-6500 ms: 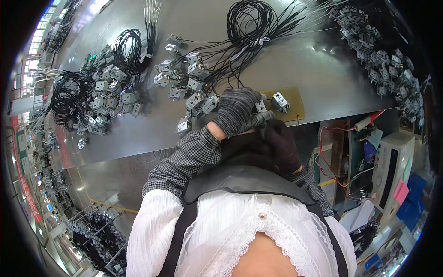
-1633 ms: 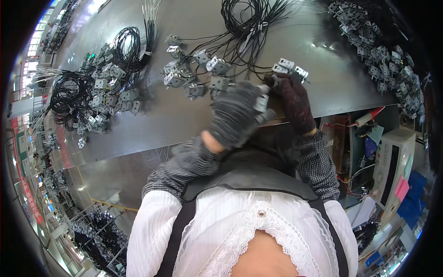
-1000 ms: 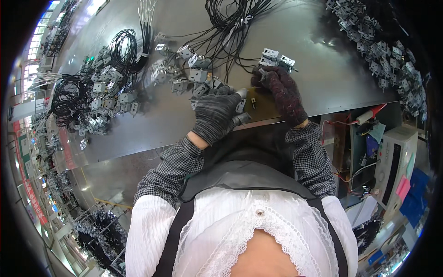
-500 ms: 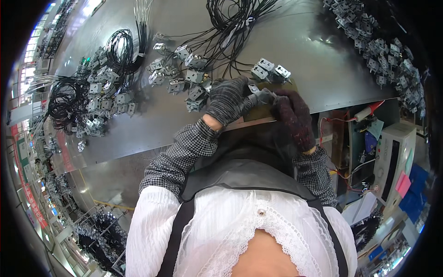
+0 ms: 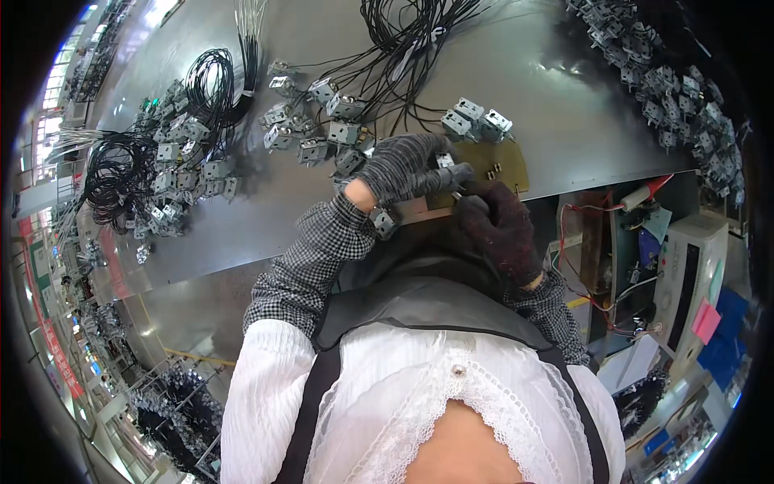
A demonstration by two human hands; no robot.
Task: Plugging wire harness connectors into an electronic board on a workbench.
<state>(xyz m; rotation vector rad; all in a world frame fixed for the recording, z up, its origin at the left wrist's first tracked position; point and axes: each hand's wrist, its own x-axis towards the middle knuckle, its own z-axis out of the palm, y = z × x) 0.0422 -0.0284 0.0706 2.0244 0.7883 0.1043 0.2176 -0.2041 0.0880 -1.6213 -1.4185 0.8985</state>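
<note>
A grey metal housing [image 5: 444, 160] is gripped in the closed fingers of the gloved left hand [image 5: 442, 179], just above the centre of the frame. It is largely hidden by the striped glove, so its long axis cannot be made out. From the maroon-gloved right hand [image 5: 472, 202], the housing is placed up and to the left; by the left hand it is enclosed. A small pale rod [image 5: 456, 194] is seen between the two hands; whether it is pinched by the right hand's curled fingers cannot be told.

A yellow-brown plate [image 5: 513, 153], partly covered by the left hand, is laid at the worktop's near edge, with two small brass pins [image 5: 493, 171] seen on it. Three loose housings [image 5: 468, 109] are grouped just beyond its upper edge. The metal worktop [image 5: 250, 234] is also occupied by a wired housing pile [image 5: 343, 133] left of the hands, a black cable coil [image 5: 403, 24] at the top, and a housing heap [image 5: 669, 105] at upper right. A white box-shaped appliance [image 5: 693, 266] is stood at the right of the frame.
</note>
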